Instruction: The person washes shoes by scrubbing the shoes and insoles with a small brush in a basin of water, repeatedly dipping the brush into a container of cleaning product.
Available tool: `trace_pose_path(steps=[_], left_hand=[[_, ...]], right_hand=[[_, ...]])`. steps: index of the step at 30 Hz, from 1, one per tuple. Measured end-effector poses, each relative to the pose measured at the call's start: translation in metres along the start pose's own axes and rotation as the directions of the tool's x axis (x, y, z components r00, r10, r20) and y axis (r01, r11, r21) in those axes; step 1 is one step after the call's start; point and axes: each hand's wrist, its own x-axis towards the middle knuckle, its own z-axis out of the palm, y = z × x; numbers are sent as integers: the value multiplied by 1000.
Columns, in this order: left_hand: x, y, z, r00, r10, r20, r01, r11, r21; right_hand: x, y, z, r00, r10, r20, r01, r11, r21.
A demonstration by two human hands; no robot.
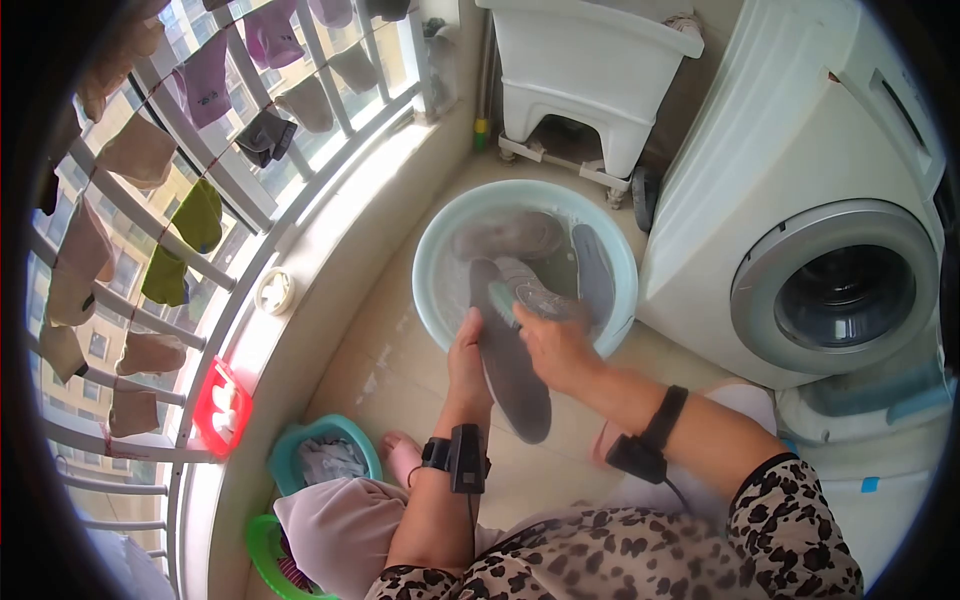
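Grey insole (508,358) is held by the left hand (466,362) across the near edge of the basin (422,275); a pale green brush (502,298) is seemingly gripped in the right hand (558,347); under hard strokes, the insole could be knocked loose onto the floor (388,372).

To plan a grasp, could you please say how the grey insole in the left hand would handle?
The grey insole is probably light, being thin and flat. It probably flexes little, since it extends nearly straight beyond the left hand. It could be slippery, held partly over a basin of water.
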Motion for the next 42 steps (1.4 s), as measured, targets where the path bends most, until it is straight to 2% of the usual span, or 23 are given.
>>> trace_pose_path(steps=[1, 4, 5, 8, 9, 11, 12, 14, 16, 17, 19, 20, 22, 23, 25, 26, 27, 29, 31, 33, 36, 39, 42], left_hand=[[5, 3, -8, 999, 42, -12, -43, 999, -30], [8, -11, -16, 994, 83, -66, -83, 996, 14], [9, -18, -16, 999, 31, -12, -30, 999, 25], [-3, -19, 7, 1000, 12, -5, -11, 992, 129], [-1, -16, 7, 999, -8, -36, 12, 992, 128], [0, -5, 0, 997, -25, 79, 11, 985, 170], [1, -2, -2, 991, -35, 132, 10, 981, 191], [1, -2, 2, 994, -1, 107, -28, 963, 270], [0, -1, 10, 995, 4, 99, -42, 924, 380], [4, -5, 6, 983, 158, 91, -182, 844, 504], [14, -9, 2, 882, 448, 144, -406, 571, 713], [15, -5, -3, 897, 438, 61, -335, 584, 739], [6, 15, -4, 904, 414, -111, -184, 608, 772], [4, 18, 1, 962, 232, -144, -81, 746, 661], [8, 10, 7, 999, -37, -7, 38, 994, 106], [8, 7, 8, 985, -128, 119, 149, 971, -187], [3, 8, 10, 977, -68, 203, 127, 947, -296], [10, 4, -4, 972, -7, 235, 63, 971, -230], [16, -2, -23, 967, -33, 254, 93, 969, -228], [22, -5, -36, 980, 31, 195, 8, 981, -195], [23, 4, -40, 989, 35, 146, 6, 962, -275], [17, -4, -14, 995, 56, 78, -31, 956, -291], [17, -22, -8, 999, 28, 36, -17, 961, -275]], right_hand=[[-17, -7, 11, 997, -62, 38, 62, 998, 17], [-19, -3, 5, 995, -41, 87, 42, 999, -16], [-5, 10, 2, 998, -7, 57, 12, 997, -73], [35, 47, -8, 982, -99, -161, 103, 995, 13], [39, 45, -14, 982, -44, -185, 66, 991, 117], [45, 42, -26, 976, 63, -206, 5, 950, 314], [44, 31, -39, 972, 224, -75, -165, 871, 462], [39, 3, -66, 853, 460, 248, -499, 577, 646], [39, 19, -63, 858, 391, 333, -502, 498, 707], [39, 27, -62, 859, 353, 370, -503, 456, 734], [39, 13, -63, 902, 390, 184, -377, 505, 776], [39, 6, -65, 912, 400, 87, -309, 535, 786], [38, 2, -67, 944, 303, -134, -176, 800, 574], [36, -1, -65, 948, 225, -226, -109, 894, 435], [20, -17, -57, 978, 167, -128, -92, 886, 455], [10, -23, -49, 987, 139, -77, -88, 881, 465], [-1, -24, -37, 998, 37, -57, -11, 915, 403], [-22, -23, -14, 988, -156, 0, 150, 947, 284], [-31, -36, -18, 988, -151, 32, 136, 950, 281], [-33, -35, -23, 987, -148, 61, 126, 954, 271], [-36, -26, -28, 975, -200, 99, 193, 979, 68], [-21, -23, -30, 970, -199, 140, 236, 912, -336], [18, -1, -25, 990, -119, -69, 90, 939, -331]])
